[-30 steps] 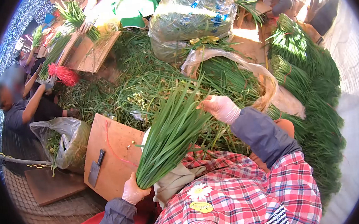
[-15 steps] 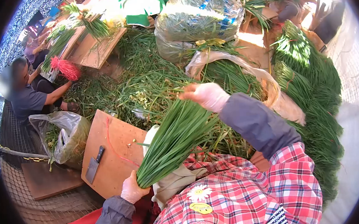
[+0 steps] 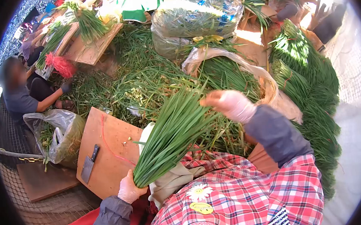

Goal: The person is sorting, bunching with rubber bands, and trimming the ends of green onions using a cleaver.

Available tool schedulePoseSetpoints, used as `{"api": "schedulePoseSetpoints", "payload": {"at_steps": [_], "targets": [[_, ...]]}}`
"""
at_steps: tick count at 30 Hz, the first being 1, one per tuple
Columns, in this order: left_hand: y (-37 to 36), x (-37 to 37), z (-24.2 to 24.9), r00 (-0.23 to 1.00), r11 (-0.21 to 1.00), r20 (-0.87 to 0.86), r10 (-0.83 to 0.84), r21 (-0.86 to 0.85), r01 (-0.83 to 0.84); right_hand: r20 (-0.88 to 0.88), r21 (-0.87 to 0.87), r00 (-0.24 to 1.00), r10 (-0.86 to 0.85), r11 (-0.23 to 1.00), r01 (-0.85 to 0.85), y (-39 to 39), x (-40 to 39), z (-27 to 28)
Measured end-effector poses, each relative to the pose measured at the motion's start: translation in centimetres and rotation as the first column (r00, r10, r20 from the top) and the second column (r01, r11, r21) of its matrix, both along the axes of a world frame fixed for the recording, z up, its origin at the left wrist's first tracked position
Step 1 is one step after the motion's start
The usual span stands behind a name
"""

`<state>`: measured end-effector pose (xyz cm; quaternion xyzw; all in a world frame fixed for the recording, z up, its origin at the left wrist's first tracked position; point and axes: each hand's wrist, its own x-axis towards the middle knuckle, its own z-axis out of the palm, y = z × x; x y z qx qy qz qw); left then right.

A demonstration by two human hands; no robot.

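My left hand, in a thin clear glove, is closed around the lower end of a bunch of long green chives. The leaves fan out up and to the right, across the edge of a wooden board. Near the leaf tips is my right hand, gloved too, its fingers stretched toward the bunch and slightly bent. A cleaver with a dark handle lies on the wooden board, beside a red tie string. Pale cloth lies under the bunch at my lap.
Loose leaves cover the ground ahead. Tied chive bundles are piled along the right. An open plastic sack of chives and a full clear bag stand beyond. Another person sits at left behind a plastic bag.
My right hand has moved right and slightly down, off the upper leaf tips. My left hand keeps its hold on the bunch. The person at left has lowered an arm slightly.
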<state>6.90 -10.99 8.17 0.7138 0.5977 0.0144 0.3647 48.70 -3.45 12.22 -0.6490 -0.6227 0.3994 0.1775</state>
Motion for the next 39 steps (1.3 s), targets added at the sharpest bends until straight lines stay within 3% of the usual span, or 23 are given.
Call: {"api": "schedulePoseSetpoints", "payload": {"at_steps": [1, 3, 4, 6, 7, 8, 9, 11, 13, 15, 17, 18, 19, 21, 22, 24, 27, 29, 30, 33, 34, 37, 39], "targets": [[0.0, 0.0, -0.1, 1.0, 1.0, 0.0, -0.005, 0.004, 0.005, 0.493, 0.383, 0.827, 0.269, 0.786, -0.484, -0.1, 0.7, -3.7], [0.0, -0.1, -0.4, 1.0, 1.0, -0.004, -0.006, 0.014, 0.006, -0.002, 0.545, 0.99, 0.14, 0.83, -0.116, 0.9, 2.0, -8.8], [-0.2, -0.1, -0.3, 0.999, 0.999, 0.026, 0.037, -0.037, -0.036, -0.28, 0.561, 0.958, 0.055, 0.819, 0.117, 1.3, 2.4, -9.5], [-0.6, 0.0, -0.2, 0.989, 0.983, 0.077, 0.126, -0.145, -0.114, -0.453, 0.351, 0.853, -0.26, 0.827, 0.439, 1.1, 5.9, -9.3], [-0.6, 0.0, -0.5, 0.974, 0.977, 0.166, 0.154, -0.172, -0.125, -0.336, 0.254, 0.857, -0.39, 0.839, 0.481, 0.9, 7.8, -8.6], [-0.6, -0.2, -0.9, 0.948, 0.97, 0.253, 0.191, -0.198, -0.143, -0.017, 0.25, 0.953, -0.302, 0.922, 0.297, -0.4, 7.4, -6.3], [-1.0, -0.3, -1.1, 0.911, 0.96, 0.338, 0.238, -0.227, -0.166, 0.303, 0.187, 0.94, -0.158, 0.977, 0.104, -2.5, 6.3, -3.3], [-0.1, 1.7, 1.4, 0.784, 0.89, 0.484, 0.388, -0.417, -0.183, 0.259, -0.271, 0.962, 0.09, 0.962, -0.017, -4.4, 3.5, 1.0], [0.4, 3.8, 2.0, 0.579, 0.901, 0.697, 0.422, -0.392, -0.185, -0.265, -0.605, 0.963, -0.044, 0.785, -0.131, -6.0, 0.0, 1.5], [1.6, 5.6, 1.5, 0.572, 0.949, 0.758, 0.314, -0.238, -0.206, -0.637, -0.449, 0.765, -0.099, 0.854, -0.264, -6.4, -4.3, 0.2], [3.0, 8.4, 1.2, 0.481, 0.947, 0.839, 0.255, -0.116, -0.3, -0.759, -0.354, 0.637, -0.136, 0.907, -0.229, -4.6, -8.5, -0.9], [3.8, 9.7, 2.0, 0.499, 0.938, 0.829, 0.252, -0.084, -0.335, -0.842, -0.251, 0.527, -0.112, 0.947, -0.2, -3.0, -11.0, -0.3], [4.1, 11.0, 0.9, 0.603, 0.883, 0.725, 0.334, -0.017, -0.47, -0.908, -0.155, 0.411, -0.08, 0.976, -0.152, -1.3, -13.5, 0.3], [4.9, 13.3, 0.9, 0.639, 0.806, 0.6, 0.482, -0.018, -0.592, -0.859, -0.069, 0.513, -0.006, 0.992, -0.104, 1.7, -17.1, 1.0], [5.3, 13.1, 0.8, 0.604, 0.768, 0.651, 0.46, 0.051, -0.639, -0.833, -0.056, 0.551, -0.056, 0.998, 0.017, 2.3, -18.9, 1.0], [6.2, 11.7, 0.8, 0.56, 0.726, 0.717, 0.416, 0.109, -0.679, -0.79, 0.036, 0.612, 0.044, 0.999, -0.026, 3.9, -21.5, 1.9], [6.6, 8.2, 0.8, 0.556, 0.695, 0.759, 0.339, 0.197, -0.692, -0.733, 0.122, 0.642, 0.226, 0.972, -0.203, 6.4, -25.9, 3.1], [6.9, 5.7, -0.3, 0.605, 0.587, 0.757, 0.247, 0.38, -0.715, -0.669, 0.176, 0.631, 0.393, 0.909, -0.379, 8.1, -28.8, 3.1], [6.7, 4.5, -1.1, 0.548, 0.642, 0.75, 0.371, 0.219, -0.735, -0.546, 0.202, 0.652, 0.526, 0.838, -0.507, 9.3, -30.2, 2.8], [6.2, 1.5, -1.9, 0.296, 0.65, 0.858, 0.421, -0.058, -0.757, -0.359, 0.181, 0.528, 0.769, 0.613, -0.769, 12.1, -35.0, 0.4], [6.1, 0.8, -2.9, 0.268, 0.639, 0.869, 0.415, -0.069, -0.766, -0.249, 0.146, 0.478, 0.842, 0.521, -0.841, 12.7, -36.7, 0.0], [6.7, -2.0, -9.4, 0.557, 0.572, 0.602, 0.571, 0.194, -0.797, 0.027, 0.052, 0.319, 0.947, 0.318, -0.947, 14.1, -41.4, -3.2], [6.6, -4.0, -10.6, 0.735, 0.702, 0.243, 0.633, 0.219, -0.677, 0.425, -0.196, 0.214, 0.88, 0.32, -0.927, 14.1, -44.1, -5.4]]}}
